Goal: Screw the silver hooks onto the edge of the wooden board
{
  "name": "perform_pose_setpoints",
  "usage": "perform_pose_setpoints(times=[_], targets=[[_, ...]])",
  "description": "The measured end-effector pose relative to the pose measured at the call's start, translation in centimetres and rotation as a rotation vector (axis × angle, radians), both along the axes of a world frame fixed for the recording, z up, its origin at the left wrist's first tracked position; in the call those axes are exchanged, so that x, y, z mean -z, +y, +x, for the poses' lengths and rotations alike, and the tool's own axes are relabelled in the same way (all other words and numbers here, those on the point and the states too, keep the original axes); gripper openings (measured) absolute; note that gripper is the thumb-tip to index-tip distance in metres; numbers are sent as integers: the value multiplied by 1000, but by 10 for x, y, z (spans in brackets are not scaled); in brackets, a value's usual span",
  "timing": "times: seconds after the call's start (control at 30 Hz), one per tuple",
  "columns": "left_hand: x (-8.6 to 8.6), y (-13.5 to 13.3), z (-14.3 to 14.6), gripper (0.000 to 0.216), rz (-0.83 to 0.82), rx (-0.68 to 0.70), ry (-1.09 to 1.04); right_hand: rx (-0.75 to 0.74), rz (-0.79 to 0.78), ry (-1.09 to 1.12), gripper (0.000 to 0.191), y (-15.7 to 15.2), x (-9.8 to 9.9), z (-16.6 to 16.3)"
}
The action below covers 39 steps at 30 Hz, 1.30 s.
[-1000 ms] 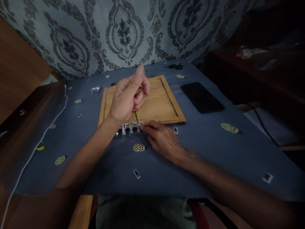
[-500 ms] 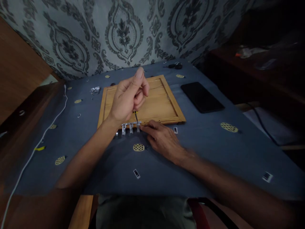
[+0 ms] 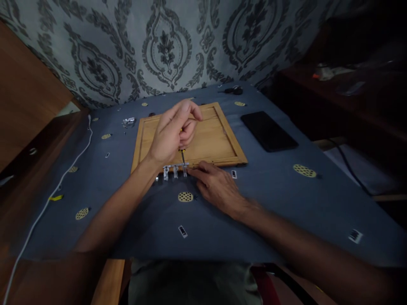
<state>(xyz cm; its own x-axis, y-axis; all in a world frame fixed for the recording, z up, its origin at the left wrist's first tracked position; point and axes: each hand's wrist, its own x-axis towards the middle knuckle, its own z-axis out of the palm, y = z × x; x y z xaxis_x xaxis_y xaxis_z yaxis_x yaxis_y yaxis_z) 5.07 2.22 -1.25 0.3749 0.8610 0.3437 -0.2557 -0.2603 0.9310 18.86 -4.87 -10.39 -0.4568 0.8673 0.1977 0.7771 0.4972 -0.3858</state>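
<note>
My left hand (image 3: pixel 174 133) is closed around a screwdriver (image 3: pixel 182 156) with a yellow and black handle, mostly hidden in the fist. Its thin shaft points down to a metal strip (image 3: pixel 173 165) along the near edge of a framed wooden panel (image 3: pixel 208 137). Several shiny metal brackets stick out from that edge toward me, the rightmost bracket (image 3: pixel 185 171) under the screwdriver tip. My right hand (image 3: pixel 221 186) rests at the panel's near edge, fingers stretched and apart, one fingertip touching or right beside that bracket.
A black tablet-like slab (image 3: pixel 269 131) lies right of the panel. A dark tool (image 3: pixel 233 90) is at the back, and small metal parts (image 3: pixel 129 122) lie to the left. A white cable (image 3: pixel 68 169) runs down the left side of the blue patterned tablecloth (image 3: pixel 222 241).
My left hand has come down slightly, its thumb now leaning lower over the curled fingers and the wrist turned a little. My right hand stays at the bracket.
</note>
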Motion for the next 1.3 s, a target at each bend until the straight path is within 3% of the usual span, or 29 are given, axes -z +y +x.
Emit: perform_pose_setpoints(times=[0.13, 0.3, 0.6, 0.97, 1.13, 1.3], targets=[[-2, -5, 4, 18, -40, -144, 46, 9, -49, -9, 45, 0, -1, -1], [-2, -8, 11, 20, -63, -282, -41, 5, -38, -1, 47, 1, 1, -1], [1, -4, 17, 47, 0, -177, -61, 1, -16, -22, 41, 0, -3, 0], [-1, -1, 15, 35, -31, 33, 60, 5, 9, -5, 42, 0, 0, 0], [-7, -4, 9, 32, -10, -43, 36, 4, 2, -7, 42, 0, 0, 0], [-30, -9, -3, 41, 104, -182, -206, 9, -3, -1, 42, 0, 1, 0]])
